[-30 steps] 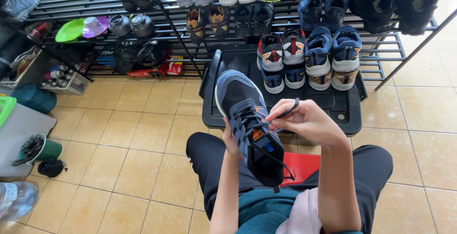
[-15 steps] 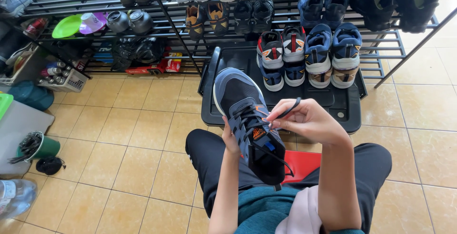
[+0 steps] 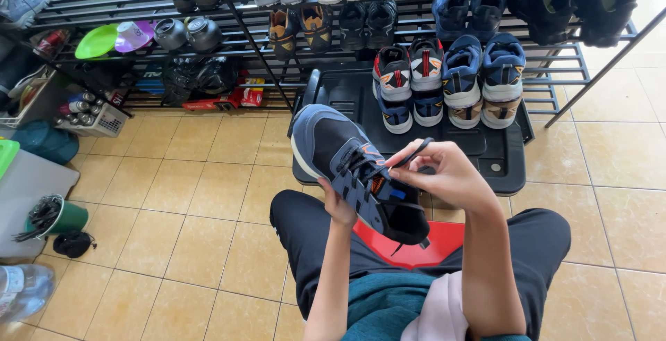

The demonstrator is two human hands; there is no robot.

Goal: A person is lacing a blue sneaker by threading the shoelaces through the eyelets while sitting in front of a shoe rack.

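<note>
I sit on a red stool [image 3: 409,247] and hold a dark blue sneaker [image 3: 350,164] with black laces and orange accents above my knees. My left hand [image 3: 338,208] grips the shoe from underneath at its middle, mostly hidden by it. My right hand [image 3: 444,171] is beside the shoe's tongue and pinches a black lace end [image 3: 416,150] that sticks up between its fingers. The toe points away to the upper left.
A black tray [image 3: 485,150] on the tiled floor ahead carries several sneakers. A black metal shoe rack [image 3: 555,60] spans the back with more shoes, helmets and bowls. At left are a grey box [image 3: 21,185], a green cup [image 3: 59,216] and a water bottle [image 3: 21,289].
My right hand has pulled the lace end slightly up and to the right. The shoe stays held in the same place.
</note>
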